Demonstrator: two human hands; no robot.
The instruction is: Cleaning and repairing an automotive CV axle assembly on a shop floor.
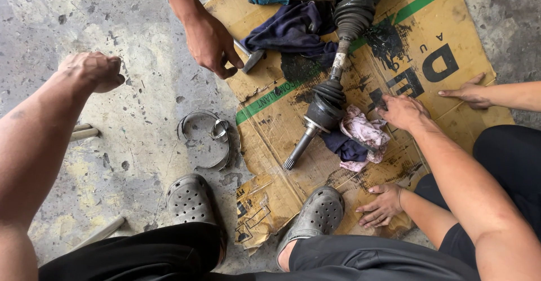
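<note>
Axle: greasy steel shaft, ribbed rubber boots, splined end bare; lies on oil-stained cardboard.
Left hand: fisted, empty, above concrete.
Right hand: fingers bent, pressing cardboard beside pink rag.
Loose metal clamps lie off on floor; boots not yet removed.
Another's hand holds hammer.
</note>
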